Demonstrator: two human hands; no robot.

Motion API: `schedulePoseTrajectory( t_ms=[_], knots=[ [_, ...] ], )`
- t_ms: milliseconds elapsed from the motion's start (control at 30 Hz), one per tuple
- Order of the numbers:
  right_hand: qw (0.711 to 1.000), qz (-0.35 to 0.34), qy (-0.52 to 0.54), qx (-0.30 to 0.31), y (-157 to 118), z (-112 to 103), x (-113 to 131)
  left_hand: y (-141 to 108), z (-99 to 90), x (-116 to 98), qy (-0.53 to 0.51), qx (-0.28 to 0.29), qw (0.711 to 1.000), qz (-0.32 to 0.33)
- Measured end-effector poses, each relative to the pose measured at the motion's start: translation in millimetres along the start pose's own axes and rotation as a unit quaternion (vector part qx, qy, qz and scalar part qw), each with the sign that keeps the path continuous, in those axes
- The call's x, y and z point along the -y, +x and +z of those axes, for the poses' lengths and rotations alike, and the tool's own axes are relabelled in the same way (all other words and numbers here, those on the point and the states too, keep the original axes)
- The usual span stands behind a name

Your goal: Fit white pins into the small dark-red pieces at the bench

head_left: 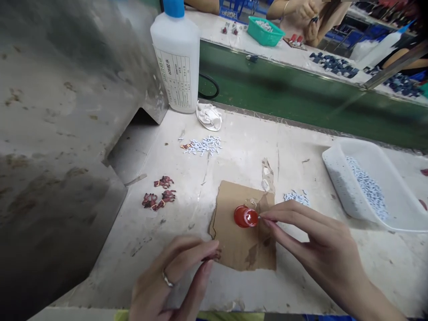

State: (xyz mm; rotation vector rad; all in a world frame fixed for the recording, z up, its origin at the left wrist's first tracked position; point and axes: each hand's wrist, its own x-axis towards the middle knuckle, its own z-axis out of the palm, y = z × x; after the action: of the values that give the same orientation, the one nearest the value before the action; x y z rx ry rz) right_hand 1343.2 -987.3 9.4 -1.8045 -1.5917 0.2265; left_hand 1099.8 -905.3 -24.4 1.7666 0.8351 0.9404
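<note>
Pinching a small dark-red piece [214, 256] at the cardboard's [240, 243] edge, the left hand [174, 278] has its grip closed; the right hand [314, 243] (fingertips nipped together on something too small to tell) meets the red cap [245, 217] on the surface [187, 187].

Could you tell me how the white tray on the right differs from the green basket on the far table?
The white tray sits near the person's right hand, tilted, with small white pieces lined along its floor. The green basket stands level across the green belt, by another person's hands. The tray looks long and shallow; the basket looks smaller and deeper. Both are open-topped and hold small pale pieces.
</note>
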Motion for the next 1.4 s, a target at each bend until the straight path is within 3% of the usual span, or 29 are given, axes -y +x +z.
schedulePoseTrajectory(
  t_ms=[100,267,667,900,1033,1267,1400],
  knots=[
    [1.0,-0.007,-0.011,0.005,-1,1,-1,6,-5.2,7,0.047,0.063,0.996,0.042],
    [1.0,0.0,-0.009,0.013,-3,1,0,6,-7.5,9,0.068,0.041,0.997,0.018],
    [0.999,0.043,0.025,-0.01,-10,-1,3,10,4.4,4,0.028,0.089,0.993,0.072],
    [0.976,0.081,0.198,-0.035,-15,9,38,11,9.6,0,0.006,0.108,0.992,0.058],
    [0.966,0.092,0.238,-0.037,-15,19,42,10,10.4,-1,-0.003,0.106,0.993,0.05],
    [0.969,0.068,0.236,-0.027,-13,20,36,12,15.6,-1,-0.004,0.102,0.993,0.053],
    [0.986,0.023,0.16,0.033,-26,16,32,12,15.4,-1,-0.008,0.085,0.994,0.066]
  ],
)
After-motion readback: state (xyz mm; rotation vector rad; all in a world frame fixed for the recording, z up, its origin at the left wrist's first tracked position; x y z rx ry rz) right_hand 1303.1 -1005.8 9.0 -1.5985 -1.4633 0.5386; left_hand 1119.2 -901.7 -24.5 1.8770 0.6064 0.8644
